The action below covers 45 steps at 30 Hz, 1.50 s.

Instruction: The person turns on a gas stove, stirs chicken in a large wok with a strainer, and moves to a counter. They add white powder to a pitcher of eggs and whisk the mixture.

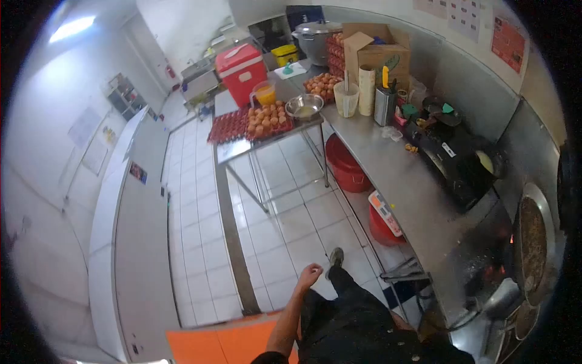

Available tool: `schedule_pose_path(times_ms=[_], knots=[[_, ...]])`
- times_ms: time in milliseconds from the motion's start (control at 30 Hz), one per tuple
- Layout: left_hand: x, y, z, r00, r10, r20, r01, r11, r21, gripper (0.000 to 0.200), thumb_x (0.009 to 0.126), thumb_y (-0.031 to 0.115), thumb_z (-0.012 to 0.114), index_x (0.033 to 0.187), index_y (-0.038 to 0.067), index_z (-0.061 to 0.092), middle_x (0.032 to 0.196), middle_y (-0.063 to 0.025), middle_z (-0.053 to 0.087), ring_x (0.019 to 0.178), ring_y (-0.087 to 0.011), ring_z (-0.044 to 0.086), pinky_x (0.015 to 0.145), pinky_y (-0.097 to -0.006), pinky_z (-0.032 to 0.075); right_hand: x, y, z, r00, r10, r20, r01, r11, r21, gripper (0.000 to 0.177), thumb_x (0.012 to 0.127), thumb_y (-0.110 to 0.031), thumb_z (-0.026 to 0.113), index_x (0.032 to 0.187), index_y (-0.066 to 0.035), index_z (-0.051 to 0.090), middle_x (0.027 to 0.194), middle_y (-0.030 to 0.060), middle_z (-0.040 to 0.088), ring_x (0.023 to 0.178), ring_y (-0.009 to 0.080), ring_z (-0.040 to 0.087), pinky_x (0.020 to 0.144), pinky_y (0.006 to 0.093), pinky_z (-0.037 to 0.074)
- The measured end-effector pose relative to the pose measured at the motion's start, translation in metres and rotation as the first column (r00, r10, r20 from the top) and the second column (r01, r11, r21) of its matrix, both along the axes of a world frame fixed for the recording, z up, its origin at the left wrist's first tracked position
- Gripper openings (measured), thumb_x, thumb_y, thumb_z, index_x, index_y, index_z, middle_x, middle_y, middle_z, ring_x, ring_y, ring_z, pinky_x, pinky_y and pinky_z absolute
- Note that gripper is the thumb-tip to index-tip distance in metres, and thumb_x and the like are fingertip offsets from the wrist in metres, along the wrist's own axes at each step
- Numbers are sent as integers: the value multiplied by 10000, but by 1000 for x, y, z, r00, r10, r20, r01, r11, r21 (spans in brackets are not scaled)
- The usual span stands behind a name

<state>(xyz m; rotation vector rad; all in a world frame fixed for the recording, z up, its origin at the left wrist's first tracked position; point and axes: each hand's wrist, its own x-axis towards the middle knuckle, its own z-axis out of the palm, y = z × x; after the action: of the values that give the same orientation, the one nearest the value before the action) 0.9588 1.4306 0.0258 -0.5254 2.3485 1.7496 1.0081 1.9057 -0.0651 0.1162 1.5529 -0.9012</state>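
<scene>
My left hand [310, 276] hangs in front of my dark clothing, above the white tiled floor. Its fingers look loosely curled in, and nothing shows in them. It touches no object; my own shoe [336, 256] is just beyond it. My right hand is out of sight; only a small patch of skin shows at the right side of my clothing. Ahead, a steel table [233, 150] bears a red egg tray [229, 127], brown eggs [267, 119], a metal bowl [305, 107], a jug of yellow liquid [265, 93] and a red cooler box [242, 71].
Along the right runs a steel counter [388, 155] with a black stove [458, 161], a cardboard box [379, 57] and a knife holder [384, 106]. A large pan [533, 242] sits near right. Red buckets [345, 164] stand below. A long white cabinet [136, 242] lines the left.
</scene>
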Motion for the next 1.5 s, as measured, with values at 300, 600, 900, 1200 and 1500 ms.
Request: schedule_pose_path(times_ms=[300, 600, 900, 1200, 1500], knots=[[-143, -244, 68, 802, 509, 314, -582, 784, 215, 422, 881, 363, 580, 1164, 58, 511, 1153, -91, 578, 1033, -237, 572, 804, -384, 463, -314, -207, -67, 979, 196, -47, -201, 959, -201, 344, 754, -265, 678, 1044, -80, 662, 1079, 128, 650, 975, 225, 601, 788, 383, 474], [-503, -501, 171, 750, 470, -465, -555, 830, -55, 360, 920, 396, 517, 1066, 74, 586, 905, -11, 580, 809, -131, 526, 652, -294, 430, -562, -381, 223, 443, 108, -890, 62, 987, 151, 372, 826, -233, 633, 1130, -22, 590, 1177, 163, 590, 1019, 299, 600, 908, 403, 454], [-807, -645, 164, 925, 177, -337, -281, 914, -293, 673, 892, 555, 487, 1118, -77, 537, 1000, -149, 599, 854, -223, 520, 745, -365, 436, -545, -450, 196, 428, -326, -843, 593, 805, -11, 404, 823, -270, 685, 1114, -10, 581, 988, 127, 632, 906, 200, 610, 803, 337, 496], [-856, -649, 119, 847, 390, -363, -468, 870, -158, 496, 855, 404, 570, 690, -63, 537, 651, -51, 526, 589, -141, 443, 535, -339, 381, -524, -535, 173, 545, -563, -621, 739, 673, 38, 378, 832, -305, 669, 1098, -44, 606, 1028, 132, 643, 954, 252, 612, 840, 367, 486], [-861, -575, 186, 711, 421, -563, -505, 863, 8, 555, 853, 447, 550, 781, -103, 547, 778, -130, 561, 708, -217, 507, 623, -397, 424, -571, -522, 188, 488, -673, -557, 795, 605, -34, 351, 845, -283, 655, 1084, -29, 617, 1019, 111, 641, 951, 208, 605, 858, 353, 483]])
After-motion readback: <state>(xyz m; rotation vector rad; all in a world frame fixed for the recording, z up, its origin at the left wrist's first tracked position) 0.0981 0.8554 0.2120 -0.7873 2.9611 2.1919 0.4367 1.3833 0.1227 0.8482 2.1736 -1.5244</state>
